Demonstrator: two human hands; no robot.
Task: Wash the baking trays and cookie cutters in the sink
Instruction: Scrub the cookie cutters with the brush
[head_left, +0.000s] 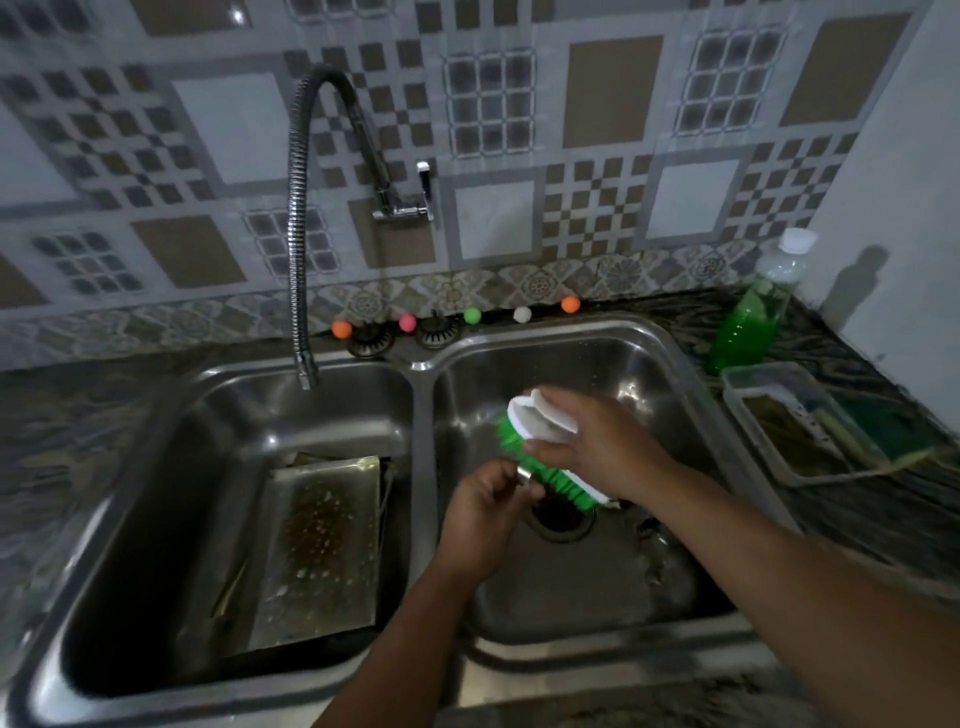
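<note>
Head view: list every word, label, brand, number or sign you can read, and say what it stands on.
None can be read.
Green bottle: no label shows.
Scrub brush in the right hand: no lettering shows.
Baking tray: only soap and grime.
Small metal piece in the left hand: too small to tell.

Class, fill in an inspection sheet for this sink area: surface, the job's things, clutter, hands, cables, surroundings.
Surface: steel double sink in a dark patterned counter.
Job's things: baking tray leaning in the left basin, spotted with residue; small metal cutter over the right basin.
Clutter: green soap bottle; clear tub; coloured balls along the back ledge.
Hands: left hand pinches the cutter; right hand grips a green-bristled brush.
Cables: nothing seen.
Surroundings: flexible tap, tiled wall.
</note>
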